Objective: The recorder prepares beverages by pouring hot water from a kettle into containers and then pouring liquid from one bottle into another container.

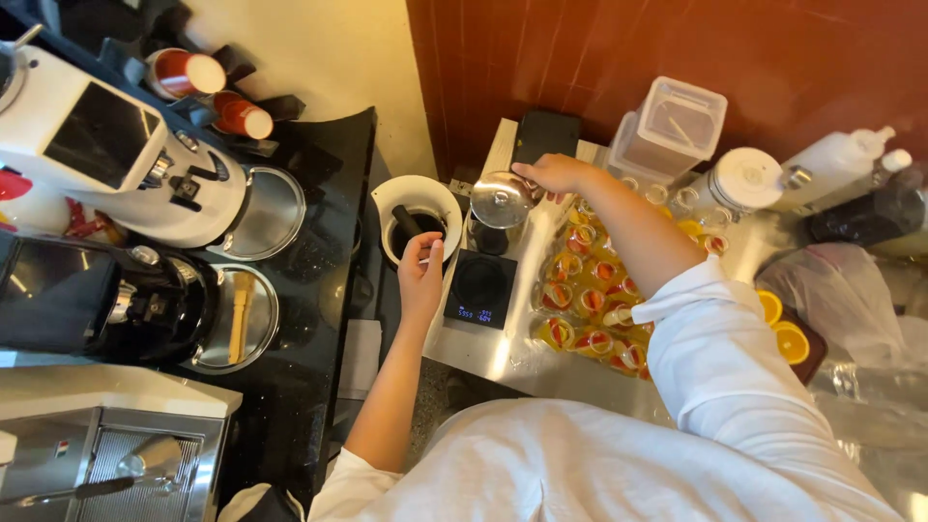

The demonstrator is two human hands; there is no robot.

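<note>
Nearest camera: white sleeves and torso at bottom of frame, both of my arms reaching up over the counter (503, 362).
Left hand (421, 274): on the near rim of the white bowl (417, 198), fingers (432, 253) curled over the edge, gripping it.
White bowl: round, dark liquid inside with a dark tool handle sticking out; sits at the gap between the black counter (319, 290) and the steel one.
Right hand (556, 174): on top of the steel pitcher (501, 203), fingers pinched at the lid's far edge; can't tell if it's a firm grip or just contact.
Steel pitcher: shiny lidded pot, just right of the bowl, just behind the scale (480, 288).
Scale: small black square with lit digits, nothing on it, between my two hands.
Cups (590, 300): cluster of small clear cups with yellow liquid and red bits, under my right forearm.
Right side: clear plastic containers (677, 121), white squeeze bottle (836, 159), orange halves (785, 329).
Left side: white grinder (106, 155), black grinder (106, 300), two round metal trays (253, 261), red paper cups (188, 72) in a rack.
</note>
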